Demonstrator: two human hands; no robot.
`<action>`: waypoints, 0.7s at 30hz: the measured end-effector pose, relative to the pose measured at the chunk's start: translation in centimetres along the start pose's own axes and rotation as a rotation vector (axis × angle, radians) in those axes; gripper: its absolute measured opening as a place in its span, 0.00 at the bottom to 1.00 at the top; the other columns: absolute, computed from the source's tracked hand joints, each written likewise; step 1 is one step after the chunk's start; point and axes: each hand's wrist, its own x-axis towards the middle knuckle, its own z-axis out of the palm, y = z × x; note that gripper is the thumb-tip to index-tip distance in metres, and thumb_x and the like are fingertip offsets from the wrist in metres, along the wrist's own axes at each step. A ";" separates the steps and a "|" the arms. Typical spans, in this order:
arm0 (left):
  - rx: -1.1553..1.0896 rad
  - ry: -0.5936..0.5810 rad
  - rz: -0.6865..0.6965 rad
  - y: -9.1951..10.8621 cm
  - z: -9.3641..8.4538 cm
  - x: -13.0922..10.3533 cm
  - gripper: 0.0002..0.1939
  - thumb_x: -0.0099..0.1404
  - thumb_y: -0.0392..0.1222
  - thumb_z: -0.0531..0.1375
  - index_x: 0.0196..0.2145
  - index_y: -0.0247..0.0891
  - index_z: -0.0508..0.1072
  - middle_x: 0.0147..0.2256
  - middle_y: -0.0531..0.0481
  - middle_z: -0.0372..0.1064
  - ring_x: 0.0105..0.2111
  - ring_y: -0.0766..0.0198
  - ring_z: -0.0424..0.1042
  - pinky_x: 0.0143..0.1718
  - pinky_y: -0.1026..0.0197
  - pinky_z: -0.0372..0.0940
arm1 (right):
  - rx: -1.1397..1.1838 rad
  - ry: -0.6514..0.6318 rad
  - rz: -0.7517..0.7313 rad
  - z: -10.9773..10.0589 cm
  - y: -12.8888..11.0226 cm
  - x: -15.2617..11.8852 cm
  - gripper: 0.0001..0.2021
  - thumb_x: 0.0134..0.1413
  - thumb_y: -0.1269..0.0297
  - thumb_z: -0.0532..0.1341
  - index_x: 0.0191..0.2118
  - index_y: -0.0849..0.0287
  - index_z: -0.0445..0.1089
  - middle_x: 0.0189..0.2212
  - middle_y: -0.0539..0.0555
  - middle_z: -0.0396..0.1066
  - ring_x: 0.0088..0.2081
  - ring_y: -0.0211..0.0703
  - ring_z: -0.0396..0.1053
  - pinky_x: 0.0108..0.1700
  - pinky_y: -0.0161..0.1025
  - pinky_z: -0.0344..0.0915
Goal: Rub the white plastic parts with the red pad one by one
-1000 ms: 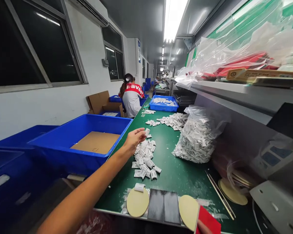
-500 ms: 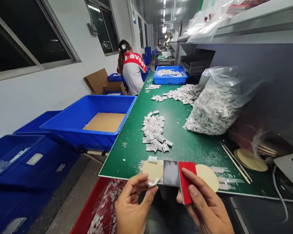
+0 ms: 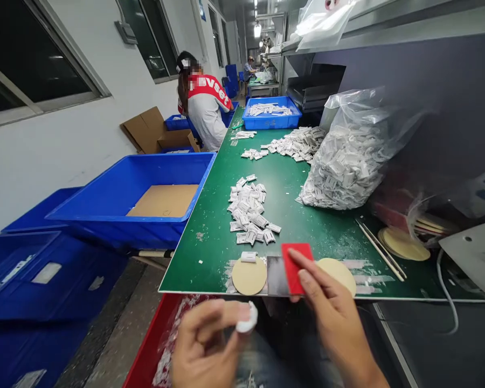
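Note:
My left hand (image 3: 210,345), slightly blurred, pinches a small curved white plastic piece (image 3: 248,318) between thumb and fingers, in front of the table edge. My right hand (image 3: 335,312) grips a red rectangular sanding block (image 3: 290,277) at the edge. Between the hands, a pale yellow sandpaper disc (image 3: 249,278) lies on the green table, with one white piece (image 3: 248,257) at its far rim. Beside it is a dark grey square sheet (image 3: 275,278). A second yellow disc (image 3: 341,274) is partly hidden by my right hand. Beyond lies a pile of white pieces (image 3: 247,207).
A clear bag full of white pieces (image 3: 343,167) stands on the right. At the back are a loose heap (image 3: 301,143) and a blue tray (image 3: 271,123). Thin sticks (image 3: 380,250) lie at right. Blue bins (image 3: 121,229) stand left; a co-worker (image 3: 206,108) sits beyond.
My left hand has drawn down and toward me with the white piece, away from the yellow disc. The red block has turned more face-on and shifted slightly left. The whole view has shifted.

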 end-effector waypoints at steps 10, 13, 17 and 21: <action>-0.045 -0.301 -0.057 -1.7 -1.0 2.6 0.11 0.56 0.37 0.75 0.30 0.41 0.76 0.33 0.52 0.81 0.37 0.66 0.81 0.43 0.68 0.75 | 0.458 -0.032 0.122 1.1 0.9 -2.5 0.19 0.54 0.50 0.74 0.51 0.43 0.82 0.34 0.57 0.84 0.17 0.31 0.69 0.25 0.32 0.64; 0.047 -0.178 0.079 -1.6 -0.1 1.4 0.17 0.53 0.37 0.77 0.39 0.44 0.77 0.32 0.54 0.82 0.33 0.66 0.81 0.40 0.68 0.75 | 0.507 -0.071 0.137 1.2 0.8 -2.6 0.15 0.54 0.49 0.74 0.47 0.44 0.84 0.31 0.56 0.84 0.16 0.30 0.68 0.24 0.30 0.61; 0.127 -0.072 0.138 -1.2 0.8 0.1 0.19 0.53 0.40 0.78 0.41 0.43 0.78 0.32 0.54 0.84 0.33 0.66 0.83 0.41 0.69 0.75 | 0.465 -0.078 0.140 0.7 0.4 -2.9 0.15 0.60 0.47 0.70 0.50 0.42 0.83 0.27 0.52 0.79 0.16 0.27 0.62 0.21 0.27 0.55; 0.120 -0.069 0.241 -1.0 0.6 -1.2 0.19 0.56 0.43 0.76 0.45 0.45 0.78 0.36 0.56 0.85 0.36 0.63 0.84 0.41 0.68 0.77 | 0.147 -0.420 0.074 0.2 -0.1 -2.6 0.15 0.58 0.48 0.71 0.48 0.43 0.84 0.37 0.58 0.84 0.37 0.52 0.80 0.40 0.44 0.77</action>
